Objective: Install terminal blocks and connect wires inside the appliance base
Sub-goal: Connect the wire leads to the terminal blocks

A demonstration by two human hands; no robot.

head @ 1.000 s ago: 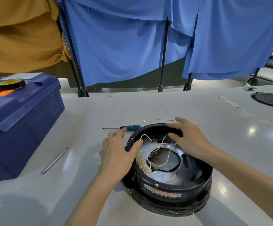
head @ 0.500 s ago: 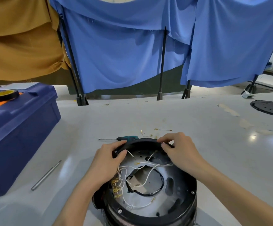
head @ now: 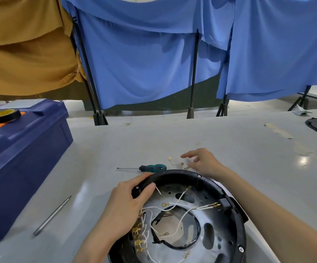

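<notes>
My left hand grips the appliance base rim right in front of me, right hand hovers open over loose terminals just beyond it; a sloppy pinch could flick them away.

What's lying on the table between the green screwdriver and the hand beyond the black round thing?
Head view: a thin wire with a gold ring end and a few small gold bits lie between the screwdriver and the right hand.
</notes>
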